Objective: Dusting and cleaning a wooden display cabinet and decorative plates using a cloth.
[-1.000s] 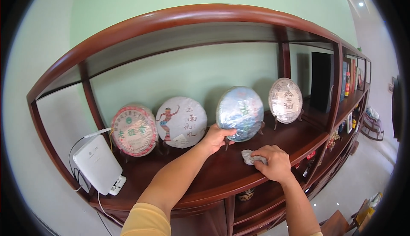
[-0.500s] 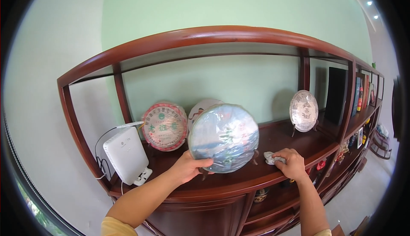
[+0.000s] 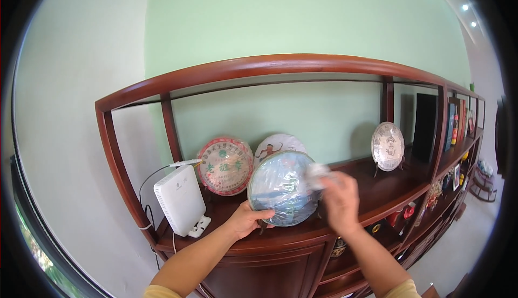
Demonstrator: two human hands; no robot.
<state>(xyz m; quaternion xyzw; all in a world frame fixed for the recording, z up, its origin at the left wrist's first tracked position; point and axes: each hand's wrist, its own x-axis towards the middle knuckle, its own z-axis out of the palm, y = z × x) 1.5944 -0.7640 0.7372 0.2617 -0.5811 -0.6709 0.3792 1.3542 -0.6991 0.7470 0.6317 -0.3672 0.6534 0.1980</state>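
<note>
A round tea cake in a blue landscape wrapper (image 3: 281,187), covered by shiny clear plastic, leans on a dark stand at the front of the shelf. My left hand (image 3: 250,220) grips its lower left edge, thumb across the front and the other fingers out of sight behind. In my right hand (image 3: 343,202), blurred by motion, is a crumpled white cloth or tissue (image 3: 319,176), at the disc's upper right edge. Behind to the left stands a red-bordered tea cake (image 3: 225,166). A white-wrapped one (image 3: 280,142) is partly hidden behind the blue disc.
A white router (image 3: 180,200) with cables and a white power strip (image 3: 200,226) stands at the shelf's left end. Another pale tea cake (image 3: 388,147) rests on a stand to the right, near a black speaker-like box (image 3: 425,125). A reddish-brown wooden rail (image 3: 280,64) spans above.
My right hand has lifted the white cloth from the shelf edge, up and left to the blue disc. The left hand keeps its grip. The whole view has shifted slightly.
</note>
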